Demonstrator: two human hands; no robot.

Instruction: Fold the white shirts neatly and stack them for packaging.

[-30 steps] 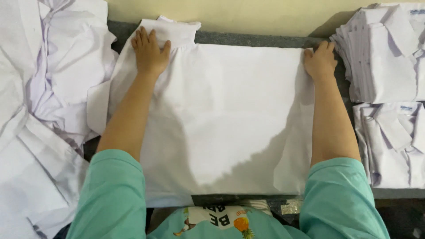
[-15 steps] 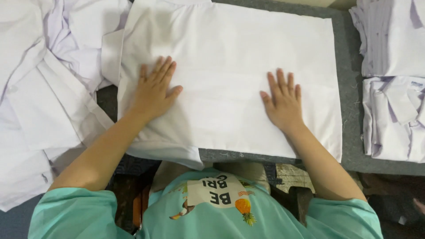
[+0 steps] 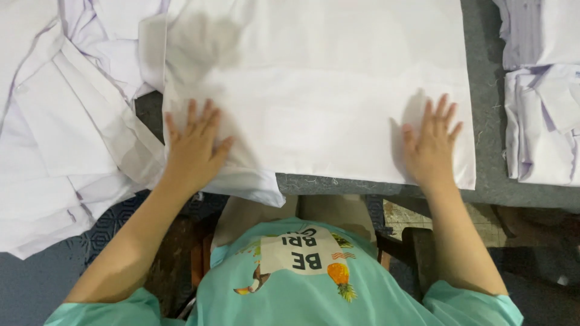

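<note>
Now the large white cotton garment (image 3: 314, 90) is lying spread flat on the grey felt-covered bench (image 3: 483, 187), reaching away from both hands. Left hand (image 3: 194, 148) is resting open, fingers splayed, on its near-left corner; right hand (image 3: 430, 148) is pressing flat and open beside its near-right edge.

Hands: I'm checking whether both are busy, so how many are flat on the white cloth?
2: the left hand near the white cloth's lower left corner, the right hand near its lower right corner.

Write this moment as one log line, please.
left hand: flat on white garment | right hand: flat on it | table: grey
</note>
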